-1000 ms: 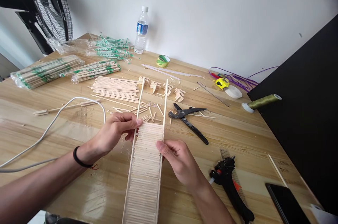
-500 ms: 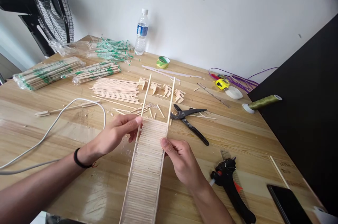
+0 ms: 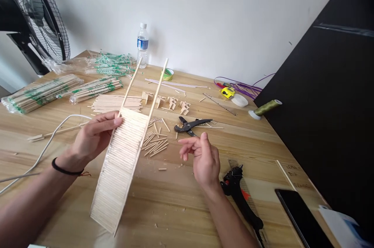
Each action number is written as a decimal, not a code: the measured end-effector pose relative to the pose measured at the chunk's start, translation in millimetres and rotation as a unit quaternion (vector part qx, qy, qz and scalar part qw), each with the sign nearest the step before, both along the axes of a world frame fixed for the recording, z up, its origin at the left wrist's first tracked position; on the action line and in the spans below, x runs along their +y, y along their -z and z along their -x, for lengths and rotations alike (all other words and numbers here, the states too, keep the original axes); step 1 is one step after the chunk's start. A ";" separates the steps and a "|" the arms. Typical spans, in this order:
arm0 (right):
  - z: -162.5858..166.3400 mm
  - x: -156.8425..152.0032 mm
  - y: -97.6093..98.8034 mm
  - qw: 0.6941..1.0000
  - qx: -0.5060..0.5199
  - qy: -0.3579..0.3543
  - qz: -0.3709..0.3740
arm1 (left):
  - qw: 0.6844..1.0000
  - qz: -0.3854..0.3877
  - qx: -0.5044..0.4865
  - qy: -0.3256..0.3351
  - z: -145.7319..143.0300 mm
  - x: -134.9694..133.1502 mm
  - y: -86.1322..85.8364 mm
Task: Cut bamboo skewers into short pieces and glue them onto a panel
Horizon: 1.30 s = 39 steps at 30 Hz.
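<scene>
My left hand [image 3: 97, 133] grips the left edge of a long wooden stick panel [image 3: 121, 162], thumb on its face. Short sticks lie crosswise over two long rails, and the bare rail ends stick out past the top. The panel is raised at a tilt above the table. My right hand [image 3: 206, 158] is off the panel, palm turned up and fingers apart, holding nothing. Beyond that hand lie black-handled pliers [image 3: 189, 125]. A pile of short cut sticks [image 3: 156, 145] is on the table just right of the panel.
A black glue gun [image 3: 241, 193] lies by my right forearm, with a phone [image 3: 304, 217] farther right. Behind are loose long sticks [image 3: 117, 102], wrapped stick bundles [image 3: 43, 92], a water bottle [image 3: 142, 45], a tape measure [image 3: 228, 92] and a thread spool [image 3: 265, 108]. A white cable [image 3: 55, 135] curves at left.
My right hand has let go of the panel and moved right, opening. My left hand has lifted the panel and shifted it left, uncovering the short sticks. The camera view has turned right.
</scene>
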State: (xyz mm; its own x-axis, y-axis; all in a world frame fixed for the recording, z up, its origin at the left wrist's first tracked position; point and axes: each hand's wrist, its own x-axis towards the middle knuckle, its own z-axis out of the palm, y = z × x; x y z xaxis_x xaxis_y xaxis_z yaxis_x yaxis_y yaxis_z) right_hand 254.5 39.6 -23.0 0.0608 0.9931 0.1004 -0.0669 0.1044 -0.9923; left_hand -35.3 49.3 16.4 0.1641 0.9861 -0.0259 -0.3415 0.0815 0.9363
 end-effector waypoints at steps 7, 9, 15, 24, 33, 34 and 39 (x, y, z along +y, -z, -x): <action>-4.7 9.7 5.4 0.998 0.023 0.031 -0.046 | 0.999 -0.013 0.043 0.000 17.3 0.3 -26.3; -5.4 10.2 4.8 0.998 0.025 0.001 -0.055 | 0.998 -0.012 0.066 0.002 17.7 -3.5 -35.3; 6.4 -1.6 -4.6 0.971 0.021 -0.227 -0.072 | 0.987 -0.009 0.144 0.077 3.0 -15.3 -48.6; 52.9 -48.0 -18.6 0.869 0.107 -0.482 0.016 | 0.949 -0.015 0.214 0.230 -13.8 -36.4 -51.7; -4.1 -69.7 -35.2 0.906 0.126 -0.393 0.094 | 0.951 -0.045 0.275 0.137 0.1 -42.4 -40.1; -9.0 -69.6 -33.2 0.917 0.127 -0.367 0.088 | 0.948 -0.048 0.281 0.139 1.0 -42.6 -39.2; -41.7 -68.7 -33.5 0.960 0.127 -0.244 0.044 | 0.933 -0.070 0.324 0.140 12.1 -45.0 -40.5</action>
State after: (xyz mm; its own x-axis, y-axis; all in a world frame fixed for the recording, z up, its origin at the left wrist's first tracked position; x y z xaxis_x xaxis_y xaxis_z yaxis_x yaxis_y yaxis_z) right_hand 296.2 -29.2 10.5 -0.4024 0.9136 0.0588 -0.3278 -0.0838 -0.9410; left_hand -47.4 4.3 56.9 0.4113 0.9077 -0.0833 0.3159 -0.0562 0.9471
